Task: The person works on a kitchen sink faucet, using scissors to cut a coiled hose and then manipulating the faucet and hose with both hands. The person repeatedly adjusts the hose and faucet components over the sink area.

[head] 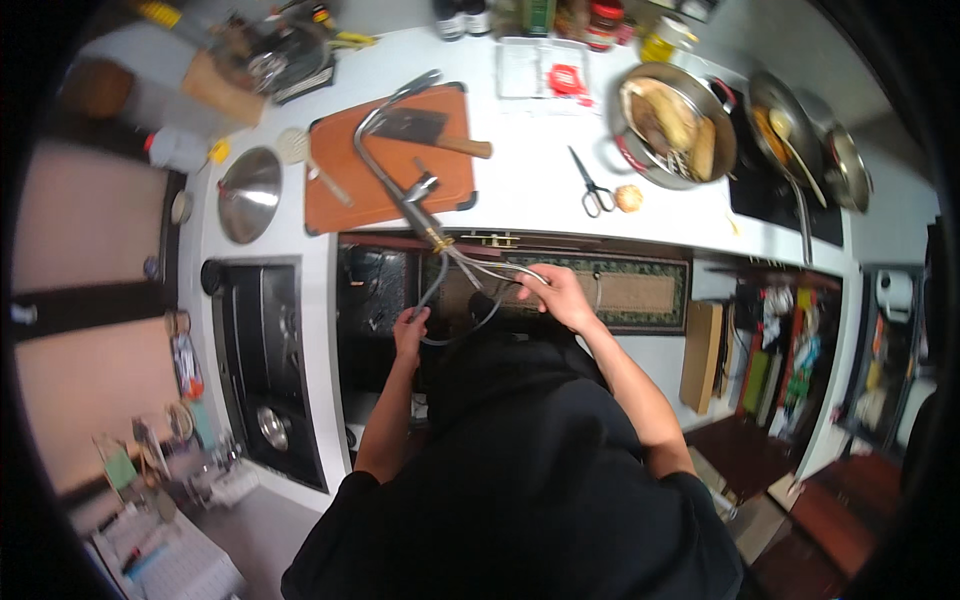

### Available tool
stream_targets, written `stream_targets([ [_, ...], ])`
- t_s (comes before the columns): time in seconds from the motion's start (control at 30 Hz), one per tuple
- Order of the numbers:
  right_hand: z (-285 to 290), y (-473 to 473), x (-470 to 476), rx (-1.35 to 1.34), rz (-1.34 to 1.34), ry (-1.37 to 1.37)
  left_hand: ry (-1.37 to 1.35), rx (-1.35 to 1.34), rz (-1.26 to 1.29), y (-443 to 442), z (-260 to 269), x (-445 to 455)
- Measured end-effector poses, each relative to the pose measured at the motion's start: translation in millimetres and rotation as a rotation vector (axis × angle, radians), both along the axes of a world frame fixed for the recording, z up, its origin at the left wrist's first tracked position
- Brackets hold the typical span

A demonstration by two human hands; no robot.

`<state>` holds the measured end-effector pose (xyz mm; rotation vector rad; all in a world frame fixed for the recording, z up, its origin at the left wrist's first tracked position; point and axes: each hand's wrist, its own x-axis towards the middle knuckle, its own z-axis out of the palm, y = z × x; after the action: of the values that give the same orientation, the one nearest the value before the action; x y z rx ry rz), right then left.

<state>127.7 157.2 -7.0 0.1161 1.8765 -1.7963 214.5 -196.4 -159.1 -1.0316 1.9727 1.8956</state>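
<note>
A kitchen faucet with a curved metal spout and a side lever lies detached across the orange cutting board, its base past the counter's front edge. Several flexible hoses hang from the brass fitting at that base. My left hand is closed on a grey hose left of the body. To the right, my right hand grips a silvery hose. A cleaver with a wooden handle rests on the board, partly behind the spout.
On the counter are black scissors, a round brown item, a pot of food and a metal lid. Pans stand on the cooktop at right. A black sink is at left. A patterned rug lies below.
</note>
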Motion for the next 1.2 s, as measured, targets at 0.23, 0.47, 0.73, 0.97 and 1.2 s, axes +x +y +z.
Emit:
stream_targets([
  [0.23,-6,-1,-7,-0.032,0.011,-0.014,0.267,-0.170,0.064,-6,-29,30],
  [0.47,-6,0,-14,0.014,0.027,-0.034,0.038,-0.712,-0.197,-27,-5,47],
  [0.73,-1,-3,-18,0.013,0.041,-0.009,0.073,-0.370,-0.191,-42,-13,73],
  [0.97,3,-3,-22,0.018,0.036,0.006,0.030,0.345,0.281,-34,-2,103],
  [1.2,-3,4,-26,0.015,0.040,0.028,0.162,-0.011,0.276,-54,3,88],
])
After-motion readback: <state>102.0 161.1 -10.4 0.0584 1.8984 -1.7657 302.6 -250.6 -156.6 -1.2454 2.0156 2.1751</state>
